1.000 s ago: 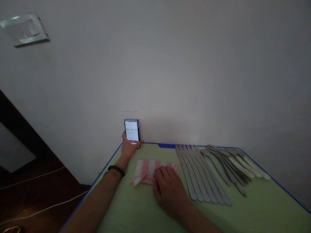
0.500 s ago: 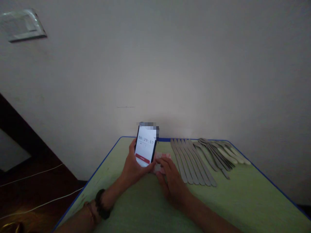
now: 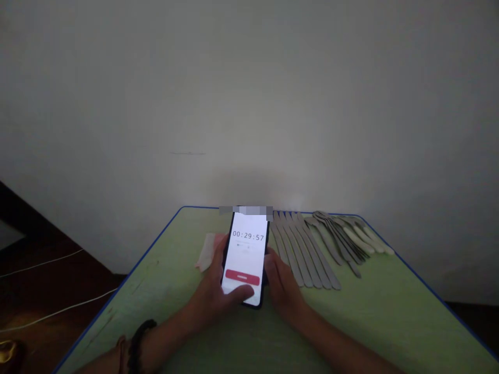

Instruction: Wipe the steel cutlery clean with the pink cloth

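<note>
My left hand (image 3: 218, 280) is wrapped round the left side of a smartphone (image 3: 246, 254), its thumb lying over the bottom of the lit screen. The display reads 00:29:57 above a red button. Against the phone's right edge, my right hand (image 3: 284, 285) has its fingers closed, partly hidden behind the phone. A pink and white piece that looks like paper or a soft packet (image 3: 206, 252) lies on the table just left of the phone, partly covered by my left hand.
On the green, blue-edged table (image 3: 390, 311), a row of forks (image 3: 307, 254) lies right of my hands. Beyond it are a fanned stack of spoons (image 3: 343, 241) and several white-handled utensils (image 3: 370, 239). A wall (image 3: 249, 104) rises behind; white cables (image 3: 58, 311) run at left.
The phone has come nearer and to the right. My right hand has left the pink and white piece and now holds the phone's right edge. The camera view has shifted slightly.
</note>
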A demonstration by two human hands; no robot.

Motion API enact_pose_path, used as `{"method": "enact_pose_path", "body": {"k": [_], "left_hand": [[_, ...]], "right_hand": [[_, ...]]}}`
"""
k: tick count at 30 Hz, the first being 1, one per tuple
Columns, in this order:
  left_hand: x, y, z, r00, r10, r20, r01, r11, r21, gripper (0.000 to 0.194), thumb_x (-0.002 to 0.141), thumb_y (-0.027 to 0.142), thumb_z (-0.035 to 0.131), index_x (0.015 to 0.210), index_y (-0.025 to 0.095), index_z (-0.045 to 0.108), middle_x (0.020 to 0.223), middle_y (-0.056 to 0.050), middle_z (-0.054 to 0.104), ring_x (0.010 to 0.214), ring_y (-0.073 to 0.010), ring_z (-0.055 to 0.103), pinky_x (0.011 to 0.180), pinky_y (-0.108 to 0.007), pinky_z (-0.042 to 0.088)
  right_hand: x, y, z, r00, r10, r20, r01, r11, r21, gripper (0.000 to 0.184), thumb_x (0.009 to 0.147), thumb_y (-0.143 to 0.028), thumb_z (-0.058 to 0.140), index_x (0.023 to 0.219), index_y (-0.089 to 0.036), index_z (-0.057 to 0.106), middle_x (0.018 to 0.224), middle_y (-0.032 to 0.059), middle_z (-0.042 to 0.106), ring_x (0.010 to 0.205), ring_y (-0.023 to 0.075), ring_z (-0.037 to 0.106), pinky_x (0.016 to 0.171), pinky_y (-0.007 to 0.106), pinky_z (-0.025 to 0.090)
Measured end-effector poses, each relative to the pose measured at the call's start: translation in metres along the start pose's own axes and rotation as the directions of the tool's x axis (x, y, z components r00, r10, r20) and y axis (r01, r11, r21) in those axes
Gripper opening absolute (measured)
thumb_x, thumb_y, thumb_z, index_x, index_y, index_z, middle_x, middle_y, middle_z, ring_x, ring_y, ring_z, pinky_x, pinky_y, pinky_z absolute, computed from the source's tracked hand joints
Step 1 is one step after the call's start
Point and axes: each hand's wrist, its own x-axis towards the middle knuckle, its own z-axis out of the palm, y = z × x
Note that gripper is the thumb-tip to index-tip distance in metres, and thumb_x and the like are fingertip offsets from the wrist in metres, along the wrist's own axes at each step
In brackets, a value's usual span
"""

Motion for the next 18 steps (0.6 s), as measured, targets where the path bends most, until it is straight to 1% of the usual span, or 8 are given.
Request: {"method": "enact_pose_path", "body": {"k": [2, 4, 5, 7, 10, 12, 14, 18], "left_hand": [[0.002, 0.000, -0.001, 0.995, -0.082, 0.055, 0.090, 0.981, -0.169, 0.085, 0.076, 0.039, 0.067, 0.144, 0.028, 0.018, 0.135, -0.015, 0.048, 0.089, -0.0277, 0.065, 0.063, -0.039, 0.059], [0.003, 0.000, 0.000, 0.985, -0.135, 0.109, 0.165, 0.920, -0.356, 0.080, 0.077, 0.036, 0.064, 0.143, 0.032, 0.020, 0.138, -0.014, 0.045, 0.082, -0.0262, 0.066, 0.047, -0.031, 0.056], [0.004, -0.001, 0.000, 0.982, -0.139, 0.131, 0.183, 0.881, -0.436, 0.080, 0.075, 0.033, 0.066, 0.143, 0.032, 0.023, 0.139, -0.013, 0.044, 0.083, -0.0268, 0.066, 0.045, -0.029, 0.055], [0.005, -0.002, -0.001, 0.974, -0.131, 0.185, 0.210, 0.823, -0.527, 0.082, 0.070, 0.025, 0.068, 0.141, 0.031, 0.028, 0.137, -0.013, 0.047, 0.090, -0.0288, 0.065, 0.051, -0.029, 0.057], [0.004, -0.002, -0.006, 0.942, -0.137, 0.305, 0.287, 0.801, -0.526, 0.084, 0.069, 0.018, 0.068, 0.142, 0.030, 0.027, 0.130, -0.013, 0.055, 0.091, -0.0292, 0.066, 0.061, -0.034, 0.059], [0.004, -0.001, -0.010, 0.913, -0.151, 0.380, 0.339, 0.799, -0.496, 0.090, 0.070, 0.017, 0.067, 0.145, 0.033, 0.019, 0.129, -0.013, 0.056, 0.086, -0.0289, 0.068, 0.060, -0.036, 0.059], [0.004, 0.000, -0.012, 0.890, -0.170, 0.424, 0.375, 0.801, -0.467, 0.096, 0.071, 0.018, 0.066, 0.147, 0.037, 0.010, 0.128, -0.012, 0.057, 0.081, -0.0281, 0.069, 0.057, -0.037, 0.059], [0.004, 0.001, -0.013, 0.880, -0.206, 0.428, 0.400, 0.807, -0.434, 0.098, 0.071, 0.020, 0.066, 0.148, 0.037, 0.007, 0.126, -0.012, 0.059, 0.075, -0.0278, 0.069, 0.056, -0.039, 0.058]], "right_hand": [[0.003, 0.004, -0.001, 0.997, 0.072, -0.009, -0.071, 0.996, 0.061, 0.052, 0.092, -0.057, 0.029, 0.120, -0.022, 0.056, 0.124, 0.0108, 0.060, 0.124, 0.0272, 0.049, 0.098, 0.045, 0.045], [0.006, 0.011, -0.002, 0.990, 0.131, 0.045, -0.137, 0.971, 0.195, 0.053, 0.091, -0.057, 0.032, 0.126, -0.023, 0.052, 0.129, 0.0111, 0.057, 0.125, 0.0273, 0.048, 0.097, 0.045, 0.046], [0.007, 0.015, -0.002, 0.984, 0.150, 0.094, -0.171, 0.944, 0.283, 0.055, 0.090, -0.057, 0.035, 0.130, -0.022, 0.047, 0.129, 0.0118, 0.057, 0.123, 0.0278, 0.051, 0.094, 0.045, 0.048], [0.009, 0.024, -0.001, 0.965, 0.173, 0.197, -0.245, 0.860, 0.447, 0.063, 0.085, -0.053, 0.045, 0.138, -0.022, 0.035, 0.128, 0.0136, 0.057, 0.115, 0.0293, 0.057, 0.088, 0.046, 0.052], [0.010, 0.032, -0.003, 0.939, 0.164, 0.303, -0.315, 0.765, 0.562, 0.078, 0.073, -0.035, 0.059, 0.142, -0.023, 0.024, 0.131, 0.0145, 0.056, 0.109, 0.0308, 0.060, 0.081, 0.047, 0.054], [0.010, 0.031, -0.007, 0.928, 0.146, 0.342, -0.326, 0.764, 0.557, 0.083, 0.068, -0.024, 0.059, 0.142, -0.024, 0.022, 0.134, 0.0140, 0.053, 0.111, 0.0309, 0.059, 0.078, 0.045, 0.055], [0.009, 0.025, -0.010, 0.916, 0.144, 0.374, -0.330, 0.801, 0.500, 0.086, 0.067, -0.019, 0.058, 0.143, -0.025, 0.020, 0.139, 0.0130, 0.049, 0.116, 0.0305, 0.056, 0.080, 0.045, 0.055], [0.008, 0.010, -0.015, 0.913, 0.153, 0.377, -0.288, 0.899, 0.331, 0.085, 0.069, -0.019, 0.058, 0.144, -0.026, 0.018, 0.146, 0.0107, 0.040, 0.127, 0.0296, 0.046, 0.091, 0.048, 0.050]]}}
